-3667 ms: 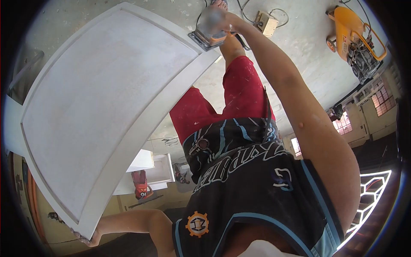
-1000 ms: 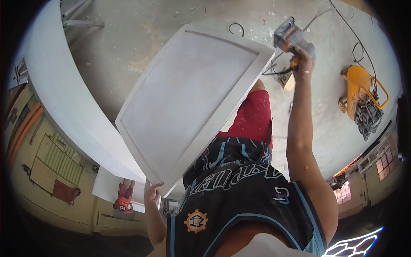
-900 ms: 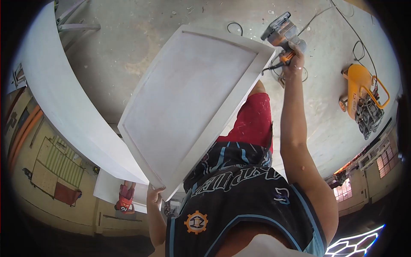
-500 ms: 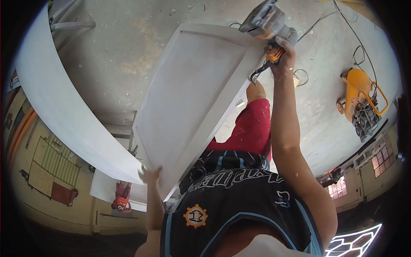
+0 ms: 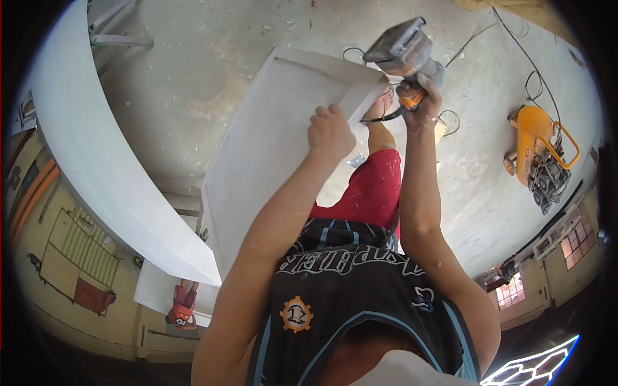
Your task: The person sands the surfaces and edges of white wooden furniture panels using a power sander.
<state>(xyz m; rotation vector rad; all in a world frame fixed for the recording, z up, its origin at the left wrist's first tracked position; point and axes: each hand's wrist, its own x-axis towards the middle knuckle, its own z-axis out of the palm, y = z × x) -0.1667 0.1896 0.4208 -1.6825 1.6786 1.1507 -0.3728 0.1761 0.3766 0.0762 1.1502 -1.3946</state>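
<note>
My right hand (image 5: 421,103) is wrapped around the grip of a dusty grey and orange power sander (image 5: 402,55). The sander is held up off the panel, its flat rectangular pad tilted up, and a dark cord hangs below the hand. Beneath my left arm is a large white panel (image 5: 257,148) with a raised rim, its far corner near the sander. Over the panel, close to its right-hand rim, my left hand (image 5: 330,134) has its fingers curled in. Whether those fingers hold anything is hidden.
A long white curved piece (image 5: 129,167) runs along the left. An orange wheeled machine (image 5: 533,145) stands on the concrete floor (image 5: 193,71) at right. A black cable (image 5: 544,80) loops across the floor. Another person (image 5: 182,309) in red is in the background.
My left hand has moved from the panel's near left end up and right, and its spread fingers have curled. The right hand still holds the sander, whose pad has turned slightly.
</note>
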